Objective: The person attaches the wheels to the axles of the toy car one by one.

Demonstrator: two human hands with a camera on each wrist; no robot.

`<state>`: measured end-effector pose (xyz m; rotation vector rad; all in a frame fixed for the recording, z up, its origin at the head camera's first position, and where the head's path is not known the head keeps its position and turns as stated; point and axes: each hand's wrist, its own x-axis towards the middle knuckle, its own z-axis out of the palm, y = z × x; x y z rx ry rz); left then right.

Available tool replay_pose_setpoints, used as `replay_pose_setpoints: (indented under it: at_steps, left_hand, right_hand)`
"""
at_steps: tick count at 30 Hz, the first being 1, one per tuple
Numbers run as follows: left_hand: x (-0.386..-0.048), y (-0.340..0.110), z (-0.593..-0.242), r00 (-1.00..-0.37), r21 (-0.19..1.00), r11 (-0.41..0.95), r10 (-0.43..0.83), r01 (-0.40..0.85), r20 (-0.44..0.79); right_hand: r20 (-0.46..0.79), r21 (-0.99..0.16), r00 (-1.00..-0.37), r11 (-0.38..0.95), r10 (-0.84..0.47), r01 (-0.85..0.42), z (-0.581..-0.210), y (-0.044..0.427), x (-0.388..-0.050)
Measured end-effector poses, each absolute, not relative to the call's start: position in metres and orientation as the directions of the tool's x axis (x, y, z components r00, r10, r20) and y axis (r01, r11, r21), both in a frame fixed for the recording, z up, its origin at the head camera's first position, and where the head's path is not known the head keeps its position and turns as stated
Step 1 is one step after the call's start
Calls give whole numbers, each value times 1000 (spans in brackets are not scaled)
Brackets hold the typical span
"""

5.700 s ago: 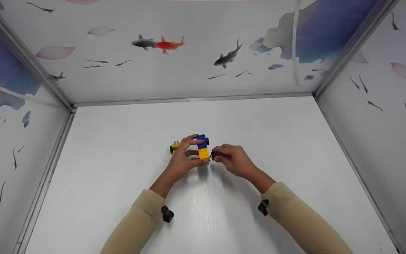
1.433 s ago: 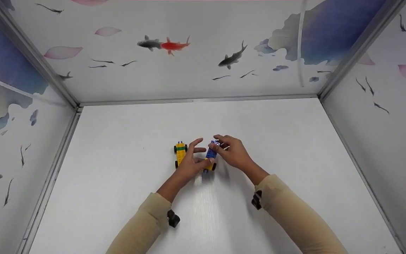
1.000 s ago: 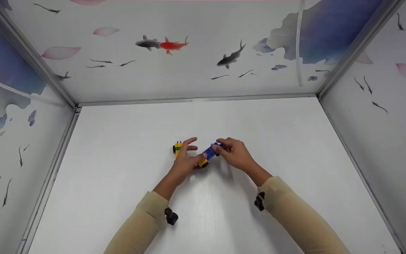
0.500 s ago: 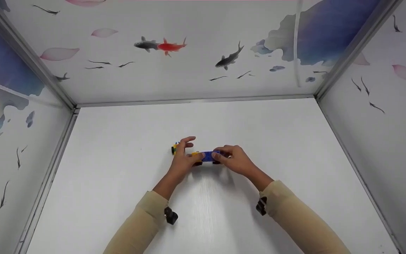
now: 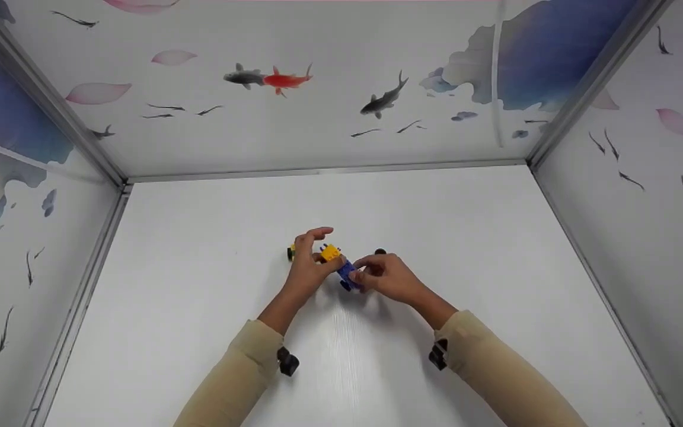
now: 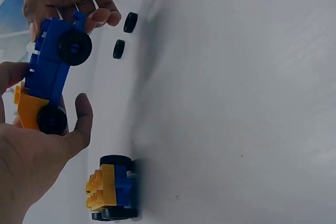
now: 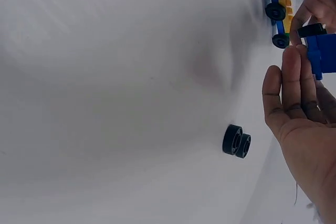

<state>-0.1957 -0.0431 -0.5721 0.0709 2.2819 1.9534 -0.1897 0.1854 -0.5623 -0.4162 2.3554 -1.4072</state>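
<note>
Between the hands, above the table, is a toy car of blue and yellow building blocks (image 5: 347, 271) with black wheels. My left hand (image 5: 306, 264) grips its yellow end between thumb and fingers, its index finger raised. At the blue end (image 6: 51, 51), my right hand (image 5: 395, 276) pinches with thumb and fingertips. The left wrist view shows a black wheel at each end of the near side; the far side is largely hidden. A second toy car (image 6: 108, 188), yellow, blue and green, stands on the table beyond the left hand, mostly covered in the head view.
Two loose black wheels lie on the table past the right hand: one wheel (image 7: 232, 139) and another wheel (image 7: 244, 146) close beside it. White table (image 5: 211, 320) is bounded by printed panels with metal rails at the back and sides.
The black wheel earlier in my right hand is now on the car's yellow end. Both hands have turned the car, bringing its blue end toward me and its yellow end away.
</note>
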Motion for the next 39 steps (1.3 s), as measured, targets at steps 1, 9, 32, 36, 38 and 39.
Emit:
replay_pose_setpoints:
  at_steps: [1, 9, 32, 36, 38, 39]
  left_hand:
    - [-196, -42, -572, -990, 987, 151, 124, -53, -72]
    - [-196, -38, -569, -988, 990, 127, 130, -65, -82]
    - [-194, -39, -571, -973, 990, 125, 214, -60, -86]
    - [-194, -41, -571, -957, 983, 144, 250, -111, -145]
    - [-194, -43, -570, -946, 981, 140, 276, -137, -171]
    - [-194, -44, -569, -938, 979, 135, 292, -150, -184]
  right_hand:
    - [-162, -892, -885, 449, -436, -58, -561, 184, -189]
    - [-180, -919, -867, 395, -464, -21, -562, 175, -184]
    - [-174, -955, -902, 289, -395, 58, -560, 171, -185]
    - [-176, -950, -914, 307, -367, 60, -559, 172, -185]
    - [-177, -947, -918, 317, -355, 60, -558, 173, -185]
    - [-177, -945, -920, 322, -349, 60, -558, 173, -186]
